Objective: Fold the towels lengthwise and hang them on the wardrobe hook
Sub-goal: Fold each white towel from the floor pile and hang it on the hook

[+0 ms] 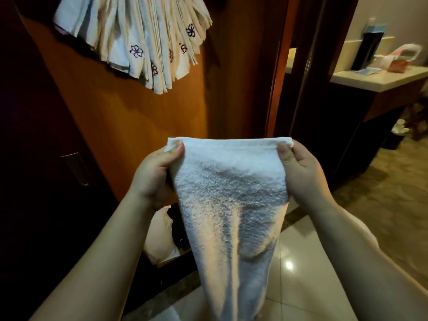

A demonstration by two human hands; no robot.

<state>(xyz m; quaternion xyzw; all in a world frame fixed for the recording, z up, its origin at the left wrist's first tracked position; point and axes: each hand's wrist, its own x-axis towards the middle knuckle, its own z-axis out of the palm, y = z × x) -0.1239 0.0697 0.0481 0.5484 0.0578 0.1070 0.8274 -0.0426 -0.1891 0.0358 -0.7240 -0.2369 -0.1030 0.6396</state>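
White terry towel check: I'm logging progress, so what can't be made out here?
- Head view: the white terry towel has its lower end cut off by the bottom edge.
- The wardrobe hook is hidden above the top edge; only the hanging embroidered cloths show.
- Left hand and right hand have their fingers hidden behind the towel.

Both bare forearms rise from the lower corners toward mid-frame. The left hand (157, 172), left of centre, has its thumb on top and fingers curled underneath, pinching one upper corner of the white towel (231, 205). The right hand (298, 172), right of centre, pinches the other corner at the same height.
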